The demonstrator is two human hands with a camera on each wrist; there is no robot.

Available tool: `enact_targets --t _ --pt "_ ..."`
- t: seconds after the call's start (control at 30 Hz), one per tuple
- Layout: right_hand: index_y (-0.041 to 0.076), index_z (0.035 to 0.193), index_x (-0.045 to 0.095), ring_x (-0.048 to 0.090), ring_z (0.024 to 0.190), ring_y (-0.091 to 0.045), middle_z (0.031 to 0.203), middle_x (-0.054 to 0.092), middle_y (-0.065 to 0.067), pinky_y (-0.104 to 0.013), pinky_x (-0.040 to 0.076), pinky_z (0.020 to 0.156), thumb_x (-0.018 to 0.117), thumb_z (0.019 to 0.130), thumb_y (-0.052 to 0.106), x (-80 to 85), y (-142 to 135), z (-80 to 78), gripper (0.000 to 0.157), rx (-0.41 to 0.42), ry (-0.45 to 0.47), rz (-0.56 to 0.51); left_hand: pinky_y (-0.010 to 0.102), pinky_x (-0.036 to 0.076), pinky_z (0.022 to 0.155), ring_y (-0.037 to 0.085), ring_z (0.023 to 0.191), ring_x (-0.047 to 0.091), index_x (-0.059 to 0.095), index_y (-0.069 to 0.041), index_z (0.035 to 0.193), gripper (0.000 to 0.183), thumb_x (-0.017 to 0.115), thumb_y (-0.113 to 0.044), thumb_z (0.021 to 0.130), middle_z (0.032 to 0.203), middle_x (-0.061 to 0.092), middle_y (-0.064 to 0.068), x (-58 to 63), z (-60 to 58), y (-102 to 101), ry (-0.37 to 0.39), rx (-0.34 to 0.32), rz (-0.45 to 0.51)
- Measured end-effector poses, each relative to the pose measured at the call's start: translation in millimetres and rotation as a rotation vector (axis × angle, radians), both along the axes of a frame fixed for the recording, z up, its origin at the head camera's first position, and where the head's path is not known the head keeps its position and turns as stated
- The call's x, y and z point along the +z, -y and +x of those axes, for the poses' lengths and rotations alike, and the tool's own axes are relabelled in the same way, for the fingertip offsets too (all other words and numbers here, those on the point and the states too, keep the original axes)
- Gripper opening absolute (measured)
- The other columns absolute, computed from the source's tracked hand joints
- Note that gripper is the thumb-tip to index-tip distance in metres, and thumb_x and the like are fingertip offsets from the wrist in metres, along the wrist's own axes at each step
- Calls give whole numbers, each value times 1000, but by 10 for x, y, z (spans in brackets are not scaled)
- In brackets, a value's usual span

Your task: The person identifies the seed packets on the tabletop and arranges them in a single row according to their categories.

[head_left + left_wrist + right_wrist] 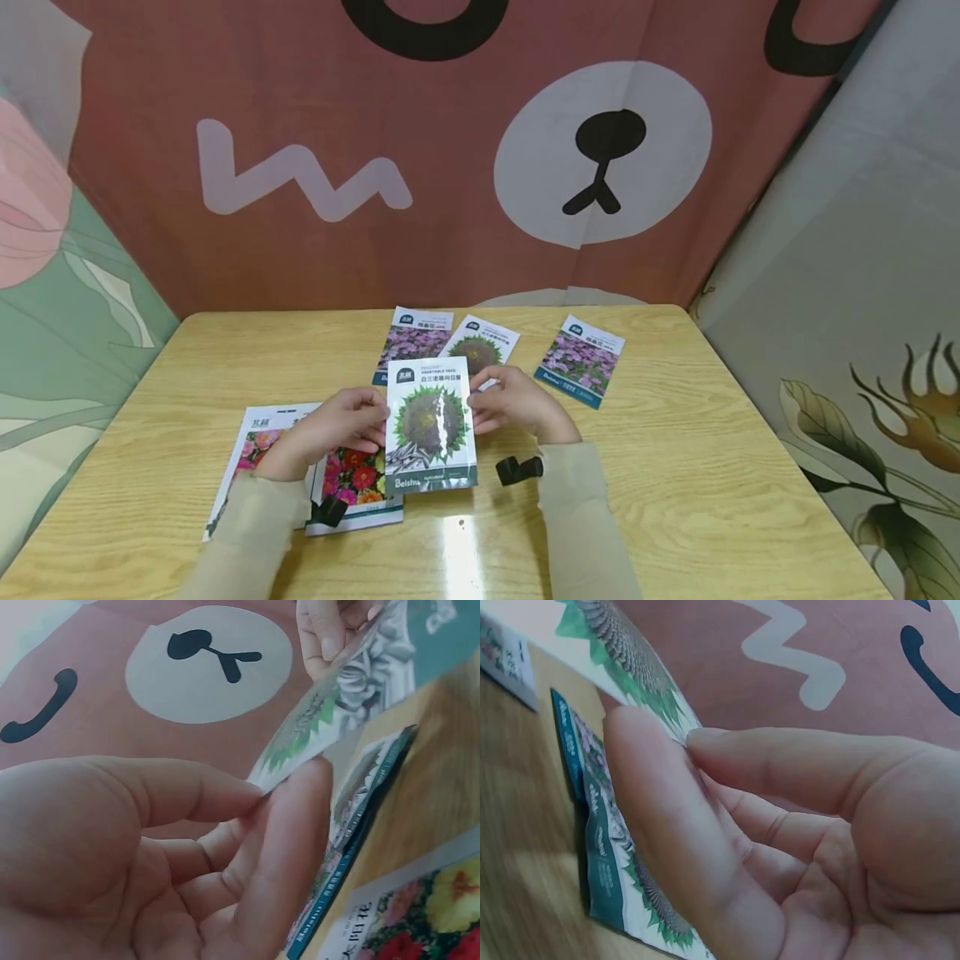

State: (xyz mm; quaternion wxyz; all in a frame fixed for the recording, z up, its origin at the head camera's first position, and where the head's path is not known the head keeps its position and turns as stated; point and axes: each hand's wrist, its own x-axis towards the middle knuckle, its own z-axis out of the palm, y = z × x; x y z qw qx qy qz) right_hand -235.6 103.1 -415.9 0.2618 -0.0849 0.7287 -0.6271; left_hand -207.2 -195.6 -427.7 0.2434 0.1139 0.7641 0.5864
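Note:
A sunflower seed packet (pixel 431 425), white with a green-edged flower head and a teal bottom band, is held up over the table, its front towards the head camera. My left hand (pixel 333 429) pinches its left edge between thumb and fingers. On the opposite edge, my right hand (pixel 517 404) pinches it the same way. In the left wrist view the packet (pixel 300 735) runs out from the thumb and forefinger, slightly bowed. The right wrist view shows its edge (pixel 630 667) between thumb tip and forefinger.
Behind the held packet lie a purple-flower packet (pixel 414 337) and another sunflower packet (pixel 487 337), overlapping. Farther right is a second purple-flower packet (pixel 581 360). Two packets with red and pink flowers, one (pixel 352 521) nearer the middle, one (pixel 232 467) farther left, lie under my left forearm on the wooden table (pixel 712 500).

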Motion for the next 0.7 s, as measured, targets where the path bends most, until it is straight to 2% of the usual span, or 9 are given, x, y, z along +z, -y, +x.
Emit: enact_targets --t 0.27,0.5,0.7 --pt "-5 107 58 67 59 -20 77 67 -16 -38 63 65 60 98 4 -96 13 -20 13 -2 30 65 32 62 66 20 73 71 58 4 103 21 51 -15 107 83 66 10 -85 -13 -55 39 -21 -78" --pt "-8 107 59 68 57 -19 76 68 -17 -36 62 62 57 100 2 -162 2 -26 12 26 15 134 29 61 63 16 69 70 60 2 98 21 49 -13 106 80 67 10 -136 -1 -103 77 -26 -111" --pt "-7 107 59 68 58 -19 77 68 -18 -35 62 61 56 100 2 -207 0 -25 12 42 31 148 29 61 62 15 68 71 61 3 99 22 48 -12 106 79 68 11 -143 23 -138 99 -21 -145"
